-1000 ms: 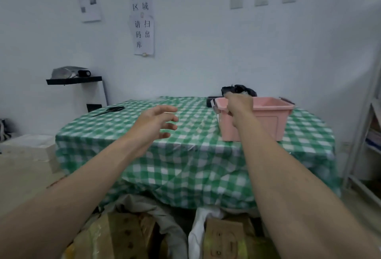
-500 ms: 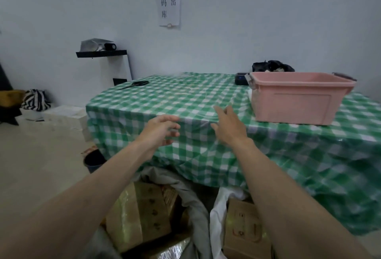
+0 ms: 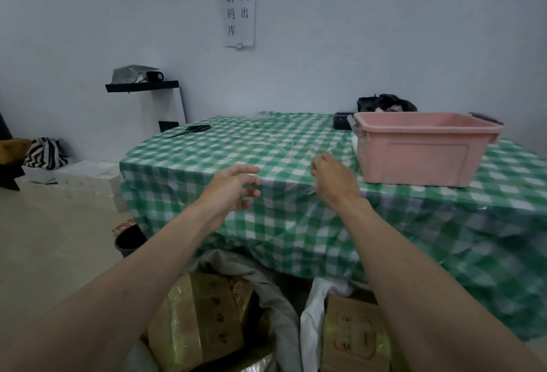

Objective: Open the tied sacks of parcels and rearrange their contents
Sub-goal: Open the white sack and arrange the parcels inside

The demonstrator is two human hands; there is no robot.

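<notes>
Two open sacks are sitting on the floor against the near side of the green-and-white checked table (image 3: 189, 161), mouths facing up: a grey fabric sack (image 3: 266, 288) is holding brown cardboard parcels (image 3: 207, 321), and a white sack (image 3: 310, 318) beside it is holding a printed cardboard box (image 3: 352, 333). The left hand (image 3: 233, 188) is hovering with fingers loosely spread, gripping nothing. The right hand (image 3: 331, 179) is hanging relaxed and empty. A pink plastic tub (image 3: 423, 152) is standing on the table, contents hidden.
</notes>
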